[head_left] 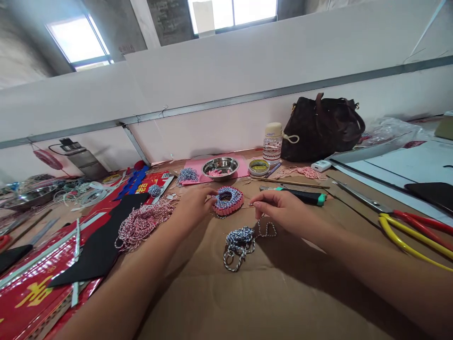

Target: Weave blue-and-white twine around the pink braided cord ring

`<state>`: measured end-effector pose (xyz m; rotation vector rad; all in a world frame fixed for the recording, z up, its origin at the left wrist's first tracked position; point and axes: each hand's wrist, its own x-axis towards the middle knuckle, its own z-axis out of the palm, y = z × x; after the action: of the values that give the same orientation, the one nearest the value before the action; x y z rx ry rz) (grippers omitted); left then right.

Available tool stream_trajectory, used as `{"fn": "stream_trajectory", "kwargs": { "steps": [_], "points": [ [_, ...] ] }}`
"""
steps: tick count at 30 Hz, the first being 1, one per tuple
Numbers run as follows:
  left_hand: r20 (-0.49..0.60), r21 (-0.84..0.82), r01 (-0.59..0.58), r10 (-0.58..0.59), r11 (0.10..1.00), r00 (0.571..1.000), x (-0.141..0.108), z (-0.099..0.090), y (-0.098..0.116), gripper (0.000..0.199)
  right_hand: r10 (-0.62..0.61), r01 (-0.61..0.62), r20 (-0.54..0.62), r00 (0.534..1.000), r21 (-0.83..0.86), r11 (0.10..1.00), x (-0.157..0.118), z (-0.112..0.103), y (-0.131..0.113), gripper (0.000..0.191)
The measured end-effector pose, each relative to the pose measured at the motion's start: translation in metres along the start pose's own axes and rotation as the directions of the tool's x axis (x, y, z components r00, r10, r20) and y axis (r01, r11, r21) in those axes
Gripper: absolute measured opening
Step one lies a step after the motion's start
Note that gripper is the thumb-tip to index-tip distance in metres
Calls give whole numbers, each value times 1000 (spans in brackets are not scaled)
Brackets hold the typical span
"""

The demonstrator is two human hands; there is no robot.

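Observation:
My left hand (pixel 193 206) grips the left side of a ring-shaped woven cord piece (pixel 228 200), pink along its outer edge with blue-and-white twisted cord inside. My right hand (pixel 284 211) lies just right of that piece, thumb and forefinger pinched together on a thin strand of cord (pixel 252 205). Below my hands, a bundle of black-and-white twisted cord (pixel 239 242) rests on the brown cardboard surface (pixel 269 302), with a loop rising toward my right hand. I cannot tell whether that loop joins the pinched strand.
Behind are a steel bowl (pixel 220 168) on a pink mat, a bottle (pixel 272 142), and a dark brown handbag (pixel 320 129). A black-handled tool (pixel 304 196) lies nearby. Yellow-and-red handled shears (pixel 410 231) are right; pink-and-white twine (pixel 141 224) and red packaging (pixel 35 283) are left.

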<state>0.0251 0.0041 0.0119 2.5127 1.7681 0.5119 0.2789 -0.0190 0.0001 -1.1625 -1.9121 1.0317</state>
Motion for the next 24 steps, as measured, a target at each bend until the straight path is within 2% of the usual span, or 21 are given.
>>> {"fn": "stream_trajectory", "kwargs": {
  "steps": [2,5,7,11,14,17,20,24],
  "points": [
    [37,13,22,-22,1000,999,-4,-2,-13,27,21,-21,8,1000,15,1000,-1,2,1,17],
    [141,21,8,-11,1000,990,-10,-4,-25,17,42,-43,30,999,21,999,-2,7,3,17],
    [173,27,-66,61,997,983,-11,-2,-25,14,52,-51,40,998,-9,999,-2,8,5,17],
    [136,46,-215,207,975,969,-10,7,-15,21,54,-48,50,997,-125,991,2,7,13,22],
    [137,82,-238,225,968,965,-10,9,-7,19,-85,78,-17,996,-250,965,6,6,23,28],
    [161,129,-247,225,960,961,-14,3,2,15,-240,206,-55,969,-350,914,6,6,28,30],
    [178,90,-255,237,963,955,-23,-5,15,13,-347,309,-27,938,-394,866,4,8,22,29],
    [202,-84,-238,250,968,947,-32,-12,31,11,-465,468,92,880,-320,824,6,19,5,29]
  ]
}}
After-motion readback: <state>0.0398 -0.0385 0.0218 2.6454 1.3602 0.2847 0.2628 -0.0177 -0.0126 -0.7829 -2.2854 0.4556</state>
